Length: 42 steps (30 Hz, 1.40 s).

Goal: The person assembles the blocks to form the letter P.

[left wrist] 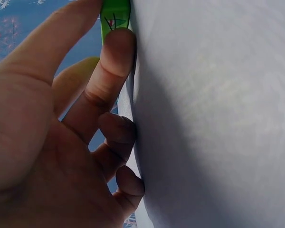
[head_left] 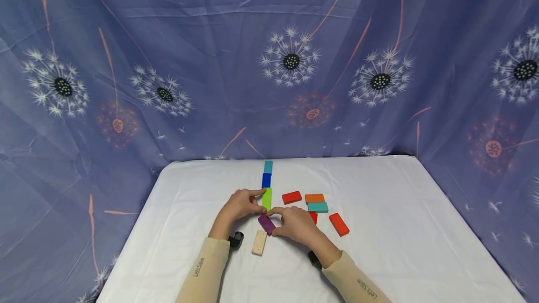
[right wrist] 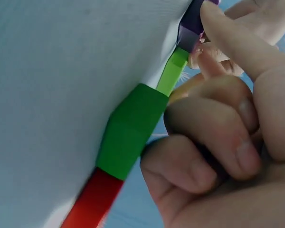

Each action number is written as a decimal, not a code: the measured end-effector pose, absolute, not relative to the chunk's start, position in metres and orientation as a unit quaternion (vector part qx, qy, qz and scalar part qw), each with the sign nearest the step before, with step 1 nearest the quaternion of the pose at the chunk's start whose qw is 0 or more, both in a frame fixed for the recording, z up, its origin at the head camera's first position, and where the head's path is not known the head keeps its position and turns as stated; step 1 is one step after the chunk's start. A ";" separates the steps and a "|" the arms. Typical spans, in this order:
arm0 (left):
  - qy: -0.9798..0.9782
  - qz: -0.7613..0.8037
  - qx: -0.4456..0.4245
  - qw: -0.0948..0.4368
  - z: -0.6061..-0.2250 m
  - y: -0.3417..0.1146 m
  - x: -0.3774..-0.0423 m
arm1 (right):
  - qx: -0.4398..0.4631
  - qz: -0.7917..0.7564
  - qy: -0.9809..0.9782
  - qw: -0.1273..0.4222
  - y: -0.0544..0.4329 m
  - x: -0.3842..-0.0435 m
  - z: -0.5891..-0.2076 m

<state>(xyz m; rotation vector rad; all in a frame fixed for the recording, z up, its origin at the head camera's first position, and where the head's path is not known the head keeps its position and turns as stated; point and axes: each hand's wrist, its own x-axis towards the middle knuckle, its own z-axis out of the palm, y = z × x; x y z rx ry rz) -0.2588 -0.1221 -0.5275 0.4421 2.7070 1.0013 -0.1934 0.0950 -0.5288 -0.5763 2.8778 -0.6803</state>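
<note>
My left hand (head_left: 243, 205) holds a light green block (head_left: 267, 199), its index finger near the far end and its thumb near the close end. In the left wrist view, part of a green block (left wrist: 115, 16) shows beyond the fingertips. A purple block (head_left: 266, 224) lies slanted just below the light green one, pinched by the thumb and index finger of my right hand (head_left: 296, 224). Beyond the light green block, a dark blue block (head_left: 266, 180) and a light blue block (head_left: 268, 167) continue the line. The right hand's other fingers are curled in the right wrist view.
A plain wooden block (head_left: 259, 242) lies between the forearms. Right of the line are red blocks (head_left: 292, 198) (head_left: 338, 224), an orange block (head_left: 314, 198) and a teal block (head_left: 317, 207). A dark green block (right wrist: 133, 128) shows beside the right hand. White cloth (head_left: 400, 247) covers the table.
</note>
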 end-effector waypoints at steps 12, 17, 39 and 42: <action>0.918 0.349 0.143 0.124 -0.524 -0.122 -0.257 | -0.225 -0.205 0.948 0.092 0.098 -0.201 -0.524; 0.916 0.355 0.147 0.118 -0.524 -0.122 -0.256 | -0.218 -0.209 0.948 0.098 0.098 -0.202 -0.522; 0.903 0.388 0.135 0.123 -0.528 -0.125 -0.256 | -0.183 -0.181 0.962 0.094 0.090 -0.193 -0.523; 0.903 0.389 0.135 0.124 -0.528 -0.125 -0.256 | -0.173 -0.176 0.966 0.078 0.083 -0.191 -0.523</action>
